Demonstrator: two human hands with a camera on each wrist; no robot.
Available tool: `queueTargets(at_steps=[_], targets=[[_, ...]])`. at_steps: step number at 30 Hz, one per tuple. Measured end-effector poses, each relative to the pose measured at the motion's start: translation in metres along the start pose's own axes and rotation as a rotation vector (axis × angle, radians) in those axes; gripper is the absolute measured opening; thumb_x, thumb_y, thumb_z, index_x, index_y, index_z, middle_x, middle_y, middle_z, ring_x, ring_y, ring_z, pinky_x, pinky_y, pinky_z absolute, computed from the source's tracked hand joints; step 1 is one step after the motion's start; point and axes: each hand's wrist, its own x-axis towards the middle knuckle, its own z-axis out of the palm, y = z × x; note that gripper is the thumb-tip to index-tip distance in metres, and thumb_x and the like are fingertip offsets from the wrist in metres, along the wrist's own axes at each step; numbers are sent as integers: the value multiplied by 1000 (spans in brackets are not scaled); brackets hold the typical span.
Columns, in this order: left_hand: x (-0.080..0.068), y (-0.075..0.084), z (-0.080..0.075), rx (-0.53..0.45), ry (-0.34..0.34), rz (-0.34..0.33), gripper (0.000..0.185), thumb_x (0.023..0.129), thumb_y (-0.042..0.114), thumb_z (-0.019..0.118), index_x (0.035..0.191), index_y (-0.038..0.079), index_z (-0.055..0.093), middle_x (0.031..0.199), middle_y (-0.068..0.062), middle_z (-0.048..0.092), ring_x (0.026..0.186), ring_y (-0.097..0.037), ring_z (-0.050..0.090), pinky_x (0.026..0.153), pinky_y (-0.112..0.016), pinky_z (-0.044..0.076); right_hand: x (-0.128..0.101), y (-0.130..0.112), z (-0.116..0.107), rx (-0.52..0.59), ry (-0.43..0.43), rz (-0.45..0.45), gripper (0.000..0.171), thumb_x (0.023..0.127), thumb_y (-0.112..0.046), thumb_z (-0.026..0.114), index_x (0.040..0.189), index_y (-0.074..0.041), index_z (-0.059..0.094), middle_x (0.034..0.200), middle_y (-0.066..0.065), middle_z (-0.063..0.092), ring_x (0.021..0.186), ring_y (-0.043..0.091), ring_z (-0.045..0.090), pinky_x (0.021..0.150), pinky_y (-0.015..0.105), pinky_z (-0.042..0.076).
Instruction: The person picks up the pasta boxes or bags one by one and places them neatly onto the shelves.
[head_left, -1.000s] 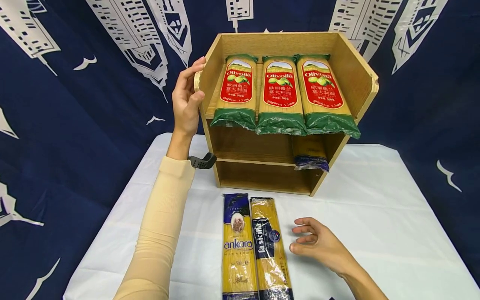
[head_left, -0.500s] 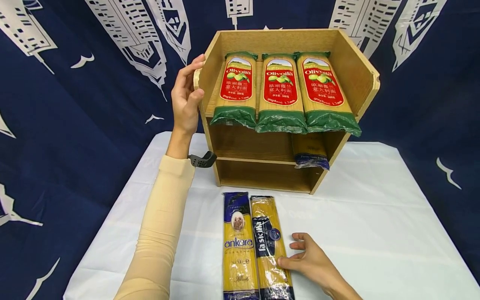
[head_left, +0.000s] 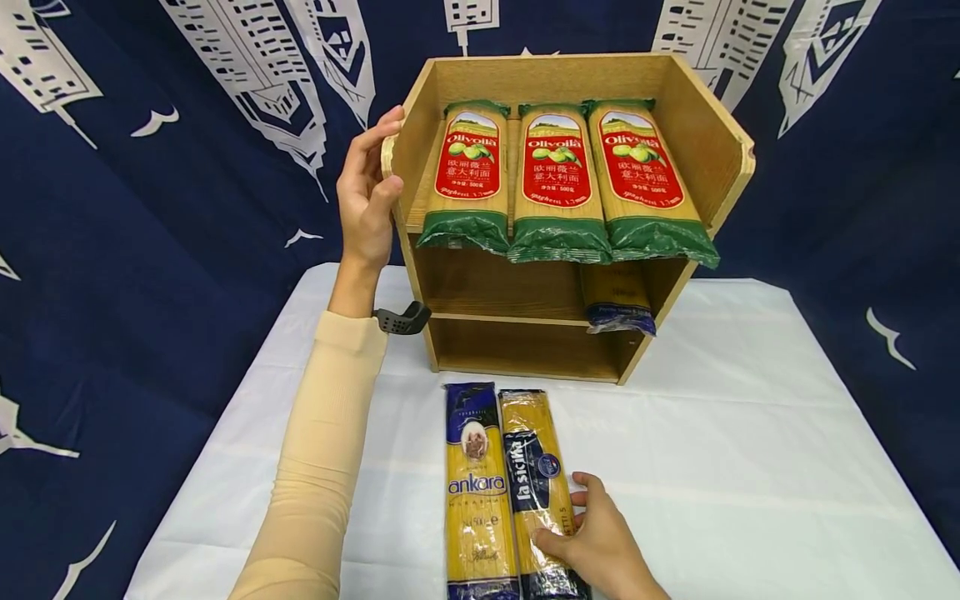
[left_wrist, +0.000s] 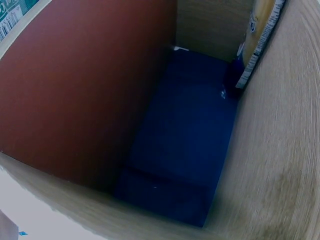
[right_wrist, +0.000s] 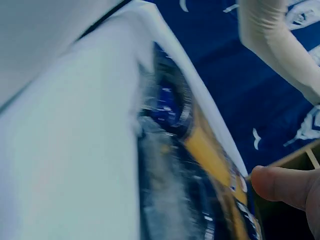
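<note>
My left hand (head_left: 367, 196) grips the left side panel of a small wooden shelf unit (head_left: 705, 142), thumb on its front edge. My right hand (head_left: 600, 542) holds the right edge of a yellow and dark-blue la sicilia spaghetti pack (head_left: 536, 471), its thumb on top and its fingers along the side. The pack lies flat on the table beside an ankara spaghetti pack (head_left: 477, 517). In the right wrist view, the packs (right_wrist: 207, 155) are blurred and one digit (right_wrist: 280, 185) of the right hand shows. The left wrist view looks into the shelf unit, past the left hand.
Three Olivoila spaghetti packs (head_left: 558, 167) lie on the top shelf, their green ends overhanging its front. Another blue-ended pack (head_left: 618, 300) sits at the right of the middle shelf. White cloth (head_left: 750, 433) covers the table; a patterned navy curtain (head_left: 187, 250) hangs behind.
My right hand has moved left and down from beside the la sicilia pack onto its right edge. The left hand keeps its grip on the shelf unit.
</note>
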Motion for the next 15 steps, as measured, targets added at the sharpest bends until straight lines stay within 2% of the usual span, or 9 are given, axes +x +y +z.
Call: queueTargets(at_steps=[4, 9, 12, 15], targets=[[0, 0, 0, 4, -1, 2, 84, 78, 55, 77, 126, -11, 57, 142, -23, 56, 138, -30, 48, 116, -46, 34, 0, 0, 10, -84, 19, -43, 118, 58, -31, 98, 146, 10, 32, 116, 24, 55, 95, 31, 59, 83, 53, 54], [0, -1, 0, -3, 5, 1, 81, 77, 52, 77, 125, -10, 57, 142, -23, 56, 138, -30, 48, 116, -46, 34, -1, -1, 18, -269, 59, -123, 132, 52, -38, 100, 149, 13, 25, 110, 27, 52, 98, 38, 58, 88, 59, 52], [0, -1, 0, -3, 8, -5, 81, 77, 52, 78, 125, -10, 58, 142, -23, 56, 138, -30, 48, 115, -46, 34, -1, -2, 19, -344, 83, -155, 135, 50, -40, 99, 149, 15, 24, 107, 28, 54, 93, 38, 60, 85, 57, 54], [0, 0, 0, -1, 11, -11, 82, 76, 53, 79, 125, -10, 58, 142, -23, 57, 138, -30, 48, 115, -46, 35, 0, -4, 19, -366, 82, -146, 137, 48, -41, 98, 149, 14, 24, 105, 28, 58, 84, 36, 63, 77, 56, 56]])
